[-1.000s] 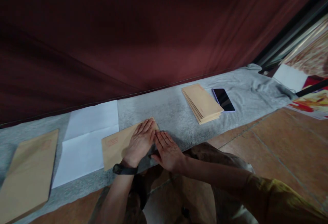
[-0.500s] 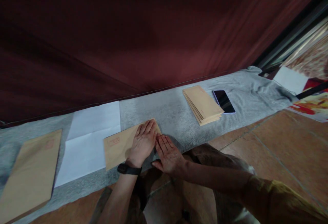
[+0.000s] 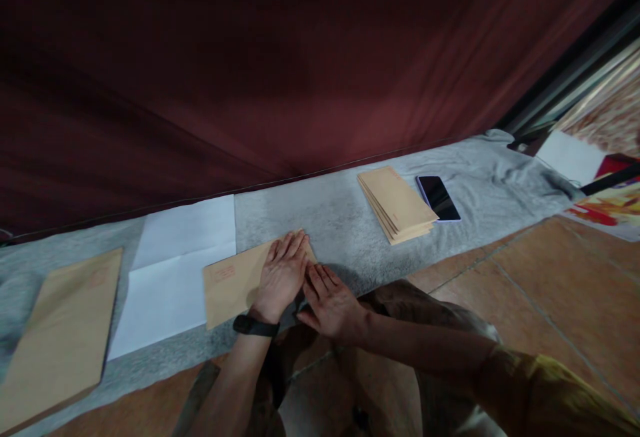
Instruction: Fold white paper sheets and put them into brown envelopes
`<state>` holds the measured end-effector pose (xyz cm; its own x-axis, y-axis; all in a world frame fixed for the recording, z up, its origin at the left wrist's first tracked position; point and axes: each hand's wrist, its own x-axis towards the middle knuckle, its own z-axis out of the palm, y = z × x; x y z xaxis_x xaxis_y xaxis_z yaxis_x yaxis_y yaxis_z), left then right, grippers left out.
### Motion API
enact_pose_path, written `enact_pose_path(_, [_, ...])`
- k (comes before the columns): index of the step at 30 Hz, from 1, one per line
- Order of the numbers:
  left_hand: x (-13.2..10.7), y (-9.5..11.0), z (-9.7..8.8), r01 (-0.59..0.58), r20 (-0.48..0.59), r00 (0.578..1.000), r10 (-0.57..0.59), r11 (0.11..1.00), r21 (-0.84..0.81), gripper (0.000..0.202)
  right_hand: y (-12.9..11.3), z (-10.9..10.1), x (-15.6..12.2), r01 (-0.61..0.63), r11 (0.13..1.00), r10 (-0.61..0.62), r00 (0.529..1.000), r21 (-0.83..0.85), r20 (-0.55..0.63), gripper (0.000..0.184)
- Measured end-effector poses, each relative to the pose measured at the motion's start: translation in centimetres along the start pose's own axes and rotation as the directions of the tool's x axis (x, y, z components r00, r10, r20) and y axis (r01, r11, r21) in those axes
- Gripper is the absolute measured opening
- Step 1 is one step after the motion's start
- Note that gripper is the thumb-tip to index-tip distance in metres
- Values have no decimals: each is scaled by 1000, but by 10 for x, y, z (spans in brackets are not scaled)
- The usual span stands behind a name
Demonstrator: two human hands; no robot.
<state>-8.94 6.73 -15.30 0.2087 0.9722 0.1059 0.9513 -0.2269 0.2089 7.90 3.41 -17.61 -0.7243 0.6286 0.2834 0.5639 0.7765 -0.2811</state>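
A brown paper envelope with red print at its left end lies on the grey cloth, its left part overlapping a creased white sheet. Flat across the envelope's right half rests my left hand, fingers stretched out, with a dark band on the wrist. My right hand lies at the envelope's right end, its fingertips on that edge and its fingers extended. The two hands nearly meet there and cover part of the right end.
Several brown envelopes form a stack to the right, beside a phone. Another pile of brown envelopes lies at the far left. The grey cloth covers a narrow bench against a dark red curtain. Tiled floor shows at the right.
Both hands stay in nearly the same place on the envelope. The view has shifted very slightly; the other things have not moved.
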Motion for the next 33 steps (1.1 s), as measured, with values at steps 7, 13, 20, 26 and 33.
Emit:
enact_pose_path(7, [1,-8,1,-24,39,999,26,997,-75,50,33,-34,37,-291,878,257,956,379,140,31])
enact_pose_path(13, [1,-12,6,-22,6,1000,23,994,-107,51,44,-30,60,-510,827,456,854,234,249,23])
enact_pose_path(20, [-3,-18,11,-57,-22,998,54,986,-159,54,41,-26,72,-580,770,509,810,267,293,22])
enact_pose_path(26, [-4,-17,12,-43,-43,998,36,982,-183,59,48,-18,80,-599,725,532,800,339,278,15])
enact_pose_path(33, [-6,-14,7,-9,-48,999,-2,976,-215,61,52,-7,86,-561,522,483,815,642,320,14])
